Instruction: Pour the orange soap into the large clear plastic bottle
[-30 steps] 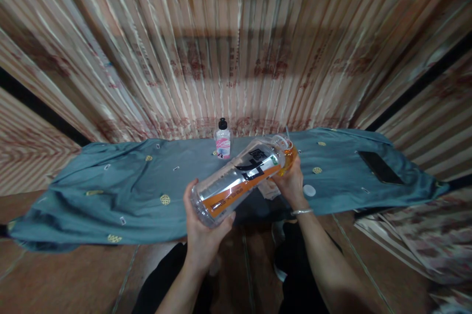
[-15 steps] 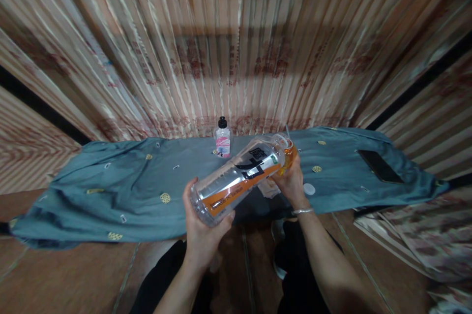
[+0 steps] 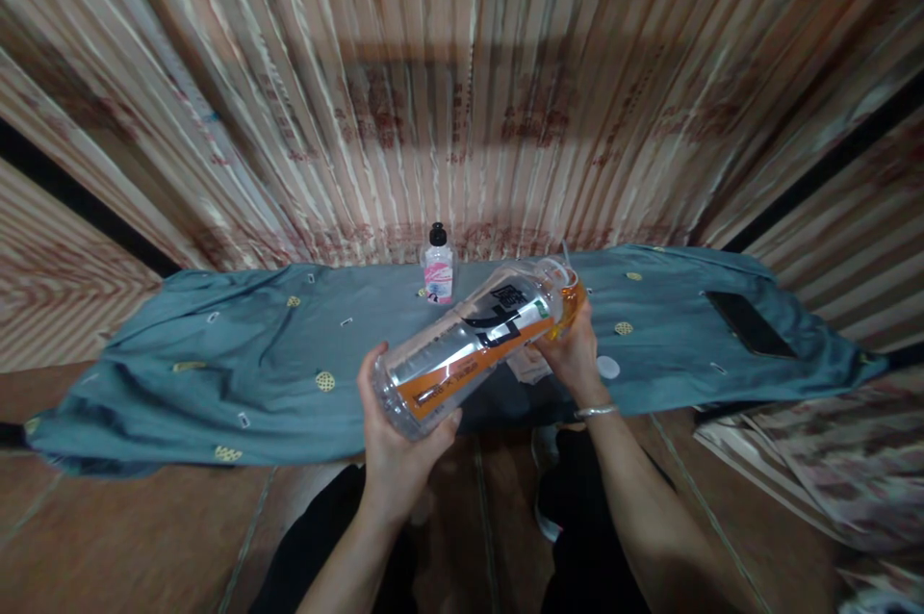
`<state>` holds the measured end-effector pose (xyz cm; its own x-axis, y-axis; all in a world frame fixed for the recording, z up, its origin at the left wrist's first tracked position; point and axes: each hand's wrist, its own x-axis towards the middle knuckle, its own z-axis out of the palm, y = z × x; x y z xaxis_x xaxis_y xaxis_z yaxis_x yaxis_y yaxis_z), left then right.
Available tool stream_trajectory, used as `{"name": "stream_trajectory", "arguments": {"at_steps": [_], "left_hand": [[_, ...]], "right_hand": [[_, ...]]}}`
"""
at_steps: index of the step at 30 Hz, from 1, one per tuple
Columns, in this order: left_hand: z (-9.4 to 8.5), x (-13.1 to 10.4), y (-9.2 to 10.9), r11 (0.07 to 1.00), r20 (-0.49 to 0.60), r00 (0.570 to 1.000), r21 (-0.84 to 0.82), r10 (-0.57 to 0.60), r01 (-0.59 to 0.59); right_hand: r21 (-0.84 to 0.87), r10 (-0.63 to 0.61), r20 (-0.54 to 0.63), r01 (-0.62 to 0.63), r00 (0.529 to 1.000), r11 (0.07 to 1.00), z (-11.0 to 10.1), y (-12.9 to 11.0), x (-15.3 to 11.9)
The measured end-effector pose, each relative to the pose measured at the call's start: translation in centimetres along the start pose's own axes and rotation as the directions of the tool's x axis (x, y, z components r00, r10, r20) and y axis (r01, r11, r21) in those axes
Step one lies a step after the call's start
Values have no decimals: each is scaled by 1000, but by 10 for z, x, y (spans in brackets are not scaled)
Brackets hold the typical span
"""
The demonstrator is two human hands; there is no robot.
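Observation:
My left hand (image 3: pixel 402 436) is wrapped round the base of a large clear plastic bottle (image 3: pixel 469 345) with an orange band and black lettering. The bottle lies tilted, base toward me and neck up to the right. At its neck, my right hand (image 3: pixel 572 354) grips a small amber see-through container (image 3: pixel 572 304). A thin pale stick (image 3: pixel 566 253) rises beside it. The two mouths overlap in view, and I cannot tell whether they touch. A round white cap (image 3: pixel 607 368) rests on the cloth beside my right wrist.
A small clear bottle (image 3: pixel 438 269) with a black cap and pink label stands at the back of the cloth-covered table (image 3: pixel 274 364). Under the held bottle lies something pale and crumpled (image 3: pixel 529 366). A dark phone (image 3: pixel 749 323) lies at the right. Striped curtains (image 3: pixel 462 94) hang behind.
Both hands keep their grips. The neck end of the large bottle and the amber container have shifted very slightly right; the whole view has also moved a little.

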<state>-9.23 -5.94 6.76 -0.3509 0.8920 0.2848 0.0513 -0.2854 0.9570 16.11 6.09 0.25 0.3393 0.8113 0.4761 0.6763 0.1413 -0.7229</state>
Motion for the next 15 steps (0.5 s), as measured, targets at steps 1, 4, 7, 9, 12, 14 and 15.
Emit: {"name": "stream_trajectory", "arguments": {"at_steps": [1,4,7,9,12,14,15], "left_hand": [[0,0,-1,1000,0,1000,2,5,-5],[-1,0,-3,1000,6,1000,-2,2,-2],[0,0,-4,1000,16,1000,-6,-18,18],[0,-1,-4,1000,11,1000,-7,-28,28],[0,-1,-3,1000,0,1000,-11,-29,29],[1,0,-3,1000,2,1000,-12,-19,19],[1,0,-3,1000,3,1000,-12,-14,14]], "right_hand": [[0,13,3,-13,1000,1000,0,0,0],[6,31,9,-31,999,1000,-1,-1,0],[10,10,7,-10,1000,1000,-1,-2,0],[13,-2,12,2,1000,1000,-2,-2,-1],[16,-1,17,1,1000,1000,-2,-1,-1],[14,0,15,0,1000,1000,-2,0,-1],[13,-1,17,1,1000,1000,-2,0,-1]]}}
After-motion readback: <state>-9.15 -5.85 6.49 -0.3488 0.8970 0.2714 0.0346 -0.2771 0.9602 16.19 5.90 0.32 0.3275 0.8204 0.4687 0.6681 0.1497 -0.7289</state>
